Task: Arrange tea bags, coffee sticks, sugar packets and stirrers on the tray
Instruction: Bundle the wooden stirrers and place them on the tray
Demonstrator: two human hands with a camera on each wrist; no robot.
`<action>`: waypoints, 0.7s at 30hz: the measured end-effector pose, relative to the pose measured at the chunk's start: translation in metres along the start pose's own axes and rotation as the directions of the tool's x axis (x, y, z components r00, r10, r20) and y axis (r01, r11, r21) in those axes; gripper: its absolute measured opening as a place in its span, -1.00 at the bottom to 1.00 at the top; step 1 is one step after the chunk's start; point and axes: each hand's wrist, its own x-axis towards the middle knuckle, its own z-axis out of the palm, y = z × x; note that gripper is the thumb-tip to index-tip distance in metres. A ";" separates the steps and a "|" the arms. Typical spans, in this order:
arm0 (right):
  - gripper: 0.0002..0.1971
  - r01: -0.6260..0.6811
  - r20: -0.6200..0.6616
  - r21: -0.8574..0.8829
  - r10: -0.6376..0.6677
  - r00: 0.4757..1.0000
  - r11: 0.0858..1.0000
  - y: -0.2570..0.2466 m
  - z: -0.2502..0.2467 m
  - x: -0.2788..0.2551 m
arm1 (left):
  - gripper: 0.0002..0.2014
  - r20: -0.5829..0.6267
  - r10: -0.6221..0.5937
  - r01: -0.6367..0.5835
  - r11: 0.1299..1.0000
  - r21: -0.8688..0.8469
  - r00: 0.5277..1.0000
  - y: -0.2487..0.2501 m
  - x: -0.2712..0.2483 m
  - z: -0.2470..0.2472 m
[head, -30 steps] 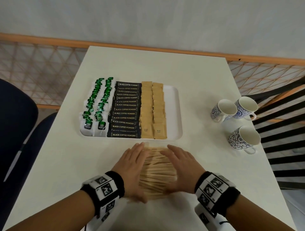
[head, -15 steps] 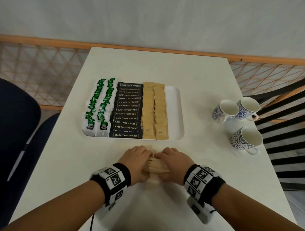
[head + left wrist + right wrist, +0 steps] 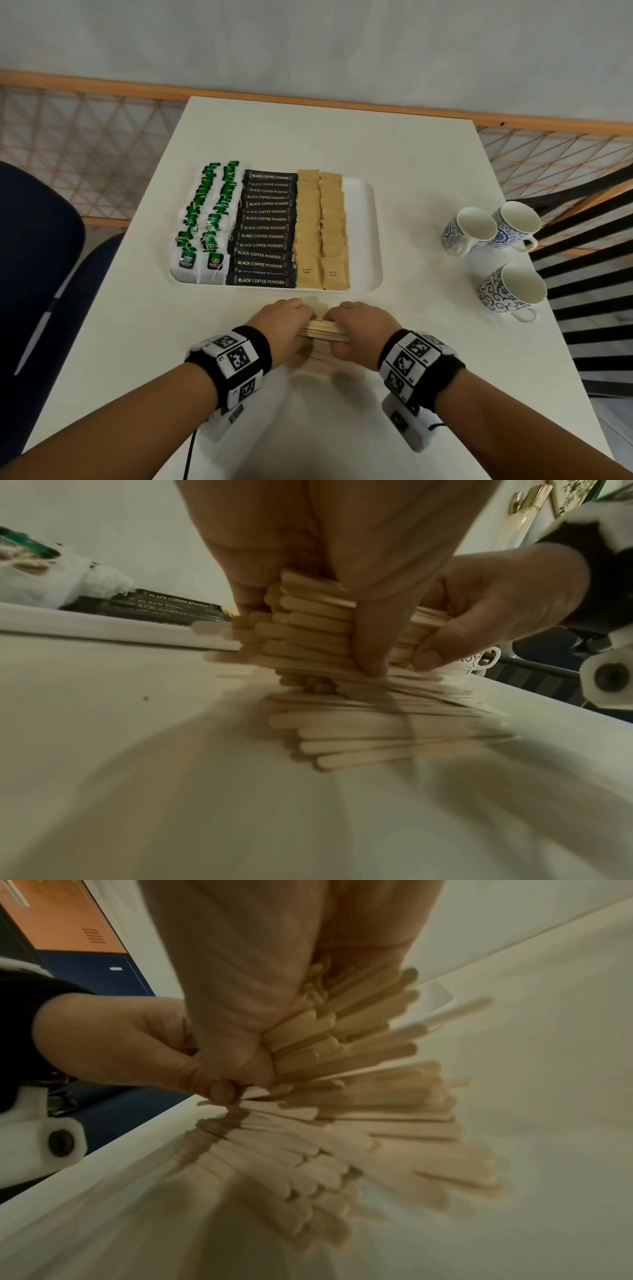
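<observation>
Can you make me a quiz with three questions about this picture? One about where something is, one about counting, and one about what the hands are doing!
1. Where is the bare part of the tray?
A. its right side
B. its left side
C. its middle

2. How many mugs stand on the table?
A. one
B. three
C. five

3. What are the left hand and right hand doing?
A. resting flat
B. gripping a bundle of wooden stirrers
C. lifting a mug

Answers:
1 A, the white strip right of the sugar packets holds nothing.
2 B, three patterned mugs sit at the right.
3 B, both hands curl round the sticks.
</observation>
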 end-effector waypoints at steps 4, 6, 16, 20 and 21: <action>-0.57 0.008 0.004 -0.033 -0.008 1.000 0.999 0.000 -0.005 0.000 | -0.69 0.009 0.013 -0.013 0.998 0.054 1.000 0.003 0.001 -0.004; -0.58 0.014 0.004 -0.048 -0.013 1.000 0.999 0.000 -0.006 -0.001 | -0.71 -0.004 0.018 -0.018 0.997 0.069 1.000 0.004 0.002 -0.005; -0.57 0.033 -0.055 -0.025 -0.034 0.998 0.999 -0.002 -0.021 -0.001 | -0.72 -0.033 0.053 -0.048 0.988 0.147 0.998 0.007 -0.002 -0.013; -0.71 0.010 -0.036 -0.138 -0.015 0.999 0.990 -0.008 -0.030 0.004 | -0.70 -0.074 0.048 -0.043 0.997 0.062 0.996 0.003 -0.006 -0.012; -0.75 -0.001 -0.026 -0.172 -0.004 1.000 0.985 -0.011 -0.034 0.005 | -0.68 -0.090 0.053 -0.051 0.998 0.025 0.995 0.001 -0.008 -0.011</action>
